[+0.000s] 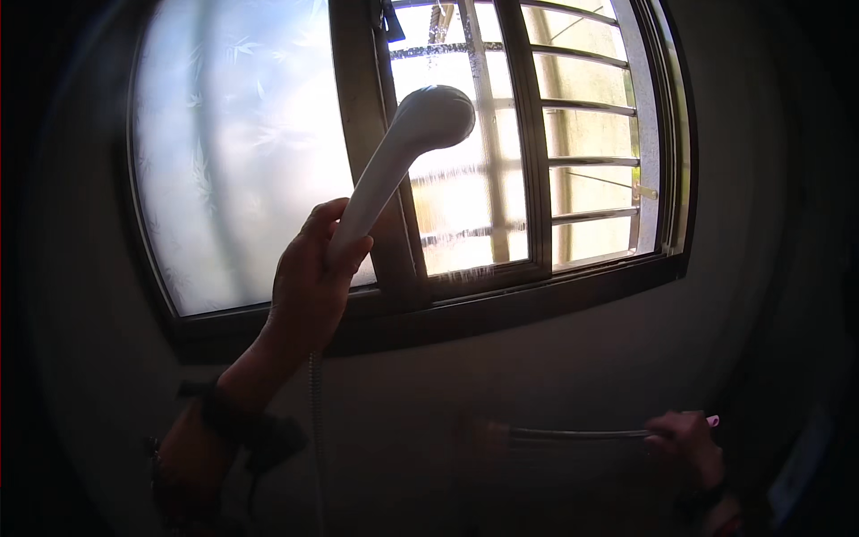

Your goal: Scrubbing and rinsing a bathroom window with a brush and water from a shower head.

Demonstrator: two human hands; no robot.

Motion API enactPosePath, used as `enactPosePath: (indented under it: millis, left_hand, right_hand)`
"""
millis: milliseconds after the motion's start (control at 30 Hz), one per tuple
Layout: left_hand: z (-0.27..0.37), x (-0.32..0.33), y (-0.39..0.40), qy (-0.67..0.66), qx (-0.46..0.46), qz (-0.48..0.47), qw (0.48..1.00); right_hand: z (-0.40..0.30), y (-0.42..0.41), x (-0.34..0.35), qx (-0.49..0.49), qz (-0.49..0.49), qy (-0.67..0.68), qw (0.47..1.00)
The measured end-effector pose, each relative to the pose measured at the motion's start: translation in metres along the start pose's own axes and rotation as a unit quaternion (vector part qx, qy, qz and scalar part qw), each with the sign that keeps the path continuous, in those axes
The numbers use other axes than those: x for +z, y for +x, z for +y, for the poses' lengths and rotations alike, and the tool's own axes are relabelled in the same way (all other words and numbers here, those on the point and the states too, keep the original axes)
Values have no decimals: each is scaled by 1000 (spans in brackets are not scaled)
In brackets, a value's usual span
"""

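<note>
My left hand (309, 275) is closed around the lower handle of a white handheld shower head (402, 151). The shower head is tilted up to the right, in front of the window's middle glass pane (463, 208), where water runs down in streaks. Below the hand hangs a ribbed shower hose (315, 409). At the lower right, my right hand (688, 440) grips a thin-handled brush (584, 434) with a pink end. The brush lies roughly level, and its head at the left is blurred and dim.
A sliding window with a dark frame (483, 312) fills the upper view. On its left is a frosted pane (248, 161) with a leaf pattern. Metal bars (590, 161) cross the opening at the right. The wall (570, 362) beneath is in deep shade.
</note>
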State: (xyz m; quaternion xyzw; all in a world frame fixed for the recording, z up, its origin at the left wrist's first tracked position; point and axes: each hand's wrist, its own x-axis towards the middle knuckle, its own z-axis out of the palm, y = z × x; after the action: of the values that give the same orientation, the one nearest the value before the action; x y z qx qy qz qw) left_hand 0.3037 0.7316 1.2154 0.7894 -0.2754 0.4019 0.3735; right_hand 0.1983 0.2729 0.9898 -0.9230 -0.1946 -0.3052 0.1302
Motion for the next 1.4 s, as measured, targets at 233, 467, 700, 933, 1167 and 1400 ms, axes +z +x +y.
enactPosePath:
  millis: [233,467,700,933,1167,1400]
  left_hand:
    - [33,-27,61,166,128,67,975]
    - [80,-47,144,263,248,106,926]
    - [77,-67,178,323,285,105,896]
    - [83,-67,178,297,276,91,910]
    - [100,-85,194,342,346,134,863]
    - [91,-116,208,362,349,205,839]
  right_hand:
    - [16,60,-34,-28,135,45,989]
    - [43,135,-104,-33,258,-6,966]
    - [63,250,-154,-156,335,-203,907]
    - [74,335,-170,-166,393,-200,882]
    - [10,431,-222,-111,472,-249,838]
    - [-67,529,-303,-147,535,-350,755]
